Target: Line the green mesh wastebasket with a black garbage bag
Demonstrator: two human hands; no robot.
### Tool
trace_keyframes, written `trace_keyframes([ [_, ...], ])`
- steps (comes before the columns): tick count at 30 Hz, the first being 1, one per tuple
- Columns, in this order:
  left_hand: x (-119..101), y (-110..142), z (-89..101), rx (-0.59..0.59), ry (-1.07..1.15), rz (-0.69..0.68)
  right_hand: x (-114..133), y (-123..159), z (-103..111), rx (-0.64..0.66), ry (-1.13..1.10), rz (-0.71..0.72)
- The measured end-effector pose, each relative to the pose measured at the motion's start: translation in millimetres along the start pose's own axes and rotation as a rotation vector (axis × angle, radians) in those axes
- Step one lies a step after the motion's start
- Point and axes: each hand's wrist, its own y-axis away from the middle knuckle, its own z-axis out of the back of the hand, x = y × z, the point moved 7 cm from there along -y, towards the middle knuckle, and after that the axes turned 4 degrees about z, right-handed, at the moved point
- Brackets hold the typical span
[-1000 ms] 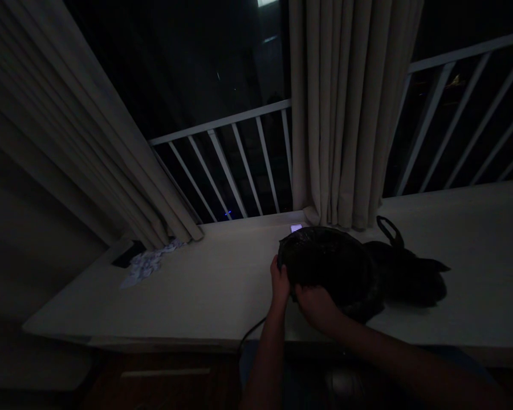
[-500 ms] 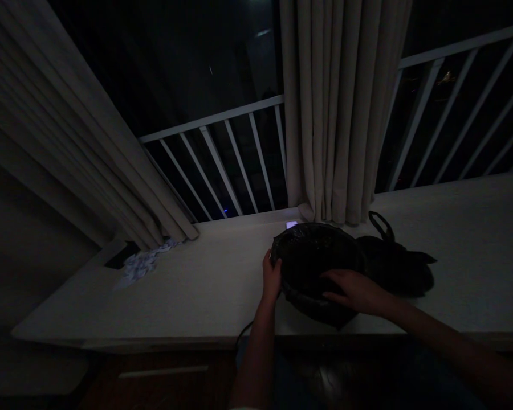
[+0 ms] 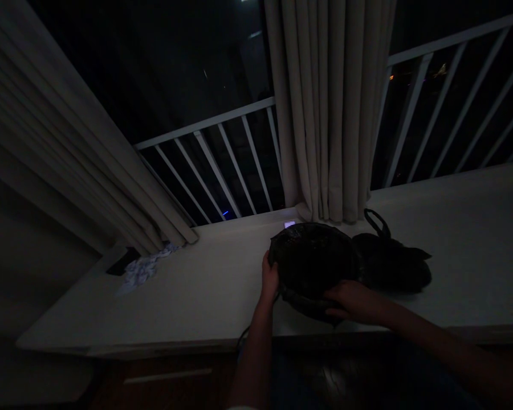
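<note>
A round black trash bin (image 3: 312, 262) lined with a black plastic bag stands on the pale window ledge, its mouth facing up; the inside is too dark to make out. My left hand (image 3: 270, 279) grips its left rim, thumb on the near side. At the front right, my right hand (image 3: 353, 300) is closed over the bag's edge, fingers inside the rim and thumb outside. Just to the right of the bin lies a dark bag (image 3: 395, 265) with a loop handle.
Behind the bin is a small lit white object (image 3: 289, 225) by the hanging curtain (image 3: 329, 125). A patterned cloth (image 3: 141, 270) and a dark flat item (image 3: 122, 262) lie at the ledge's left end. A white railing (image 3: 214, 121) crosses the dark window.
My right hand has moved down and slightly toward me, from over the bin's opening to its front right rim. My left hand stays on the left rim. The view has shifted slightly.
</note>
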Motion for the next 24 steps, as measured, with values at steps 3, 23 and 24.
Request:
trace_keyframes([
  [3, 1.4, -1.0, -0.8, 0.016, 0.018, 0.018, -0.1, 0.3, 0.0, 0.008, 0.021, -0.019],
  [23, -5.4, -6.3, -4.1, 0.055, -0.090, 0.066, 41.8, -46.7, -8.0, -0.141, 0.026, -0.015],
  [24, -3.7, -7.6, -3.8, 0.060, -0.089, 0.079, 40.9, -45.9, -8.5, -0.142, 0.025, -0.014],
])
